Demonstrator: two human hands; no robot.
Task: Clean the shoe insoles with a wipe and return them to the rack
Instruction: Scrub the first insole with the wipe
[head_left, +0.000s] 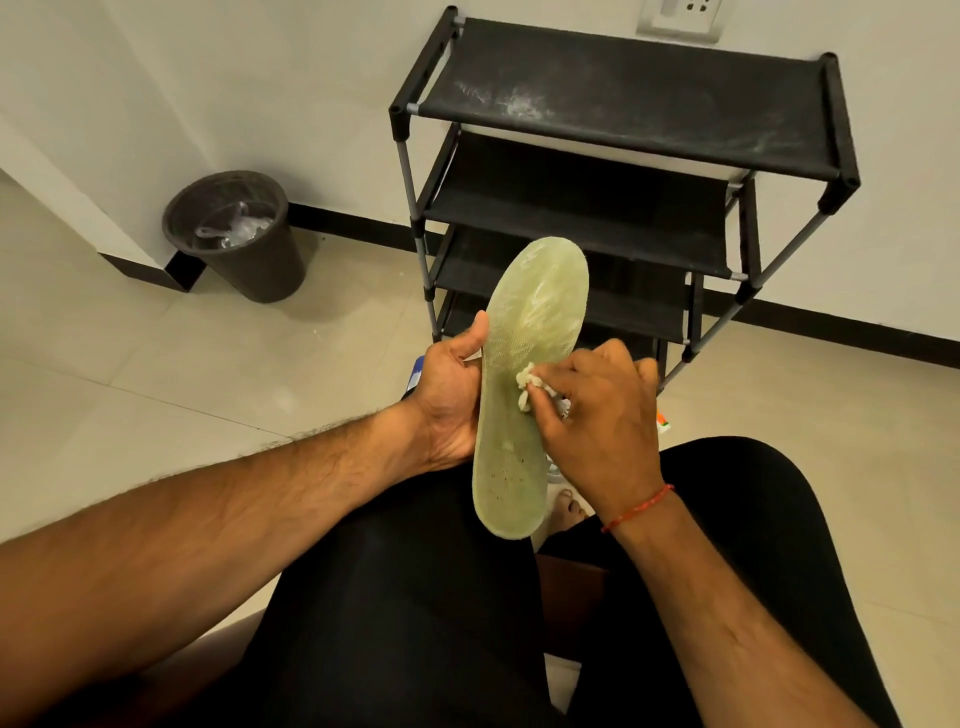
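A pale green insole (524, 374) is held lengthwise over my lap, toe end pointing away toward the rack. My left hand (449, 400) grips its left edge, thumb up along the rim. My right hand (597, 415) presses a small crumpled white wipe (527, 387) against the insole's middle. Dark specks show near the heel end. The black shoe rack (623, 208) with several fabric shelves stands against the wall just beyond the insole; its visible shelves are bare and the top one is dusty.
A dark waste bin (234, 236) with clear plastic inside stands at the left by the wall corner. My black-clad legs fill the lower frame, and a bare foot (569, 512) shows between them. Small coloured items peek from behind my hands. Beige tiled floor surrounds me.
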